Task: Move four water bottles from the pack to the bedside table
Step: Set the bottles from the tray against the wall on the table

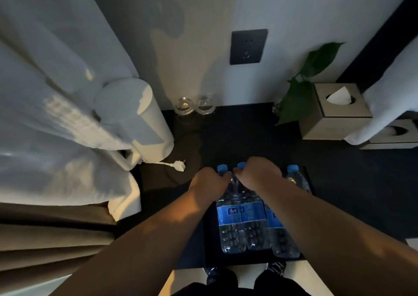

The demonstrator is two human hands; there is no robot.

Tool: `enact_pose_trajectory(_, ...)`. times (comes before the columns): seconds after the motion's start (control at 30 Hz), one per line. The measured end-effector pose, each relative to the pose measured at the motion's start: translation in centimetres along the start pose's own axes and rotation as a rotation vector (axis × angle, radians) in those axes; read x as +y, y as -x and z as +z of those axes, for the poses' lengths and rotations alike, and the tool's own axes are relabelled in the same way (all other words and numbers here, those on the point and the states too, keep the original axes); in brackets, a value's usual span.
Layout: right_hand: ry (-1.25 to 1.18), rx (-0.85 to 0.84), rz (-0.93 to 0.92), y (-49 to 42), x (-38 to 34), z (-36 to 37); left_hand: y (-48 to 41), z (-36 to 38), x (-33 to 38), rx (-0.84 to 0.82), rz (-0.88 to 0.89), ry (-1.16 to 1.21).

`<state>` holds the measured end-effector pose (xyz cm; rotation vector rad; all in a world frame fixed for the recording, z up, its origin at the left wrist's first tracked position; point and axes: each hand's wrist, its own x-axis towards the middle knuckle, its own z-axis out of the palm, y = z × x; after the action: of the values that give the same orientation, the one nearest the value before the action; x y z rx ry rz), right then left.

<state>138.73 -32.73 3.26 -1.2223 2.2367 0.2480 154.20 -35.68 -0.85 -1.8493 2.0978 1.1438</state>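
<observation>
Nearest the camera, three water bottles [243,219] stand side by side in a dark tray [211,259] on the black bedside table [339,182]. Up at their necks, the left hand [209,184] is curled around the left bottle's top, and the right hand [260,173] is curled over the middle bottle's blue cap; the right bottle stands free. Farther left sits a white kettle [138,124]. Against the far wall: two glasses [195,107], a green plant [300,92], a tissue box [334,112].
</observation>
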Motion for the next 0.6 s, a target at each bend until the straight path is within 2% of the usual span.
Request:
enact_pose_trajectory(0.17,-0.103,-0.028,-0.008,0.4,0.1,-0.2,0.5,-0.5,0.2,0.043,-0.062,0.178)
enact_pose_trajectory(0.3,-0.184,-0.052,-0.077,1.0,0.8,-1.3,1.1,-1.2,0.3,0.042,0.048,0.319)
enact_pose_trajectory(0.5,-0.241,-0.069,-0.148,2.1,2.2,-4.1,2.2,-3.9,0.1,0.033,0.211,0.29)
enact_pose_trajectory(0.6,-0.184,-0.034,-0.245,2.9,2.7,-5.8,3.3,-5.6,1.3,-0.002,0.224,0.296)
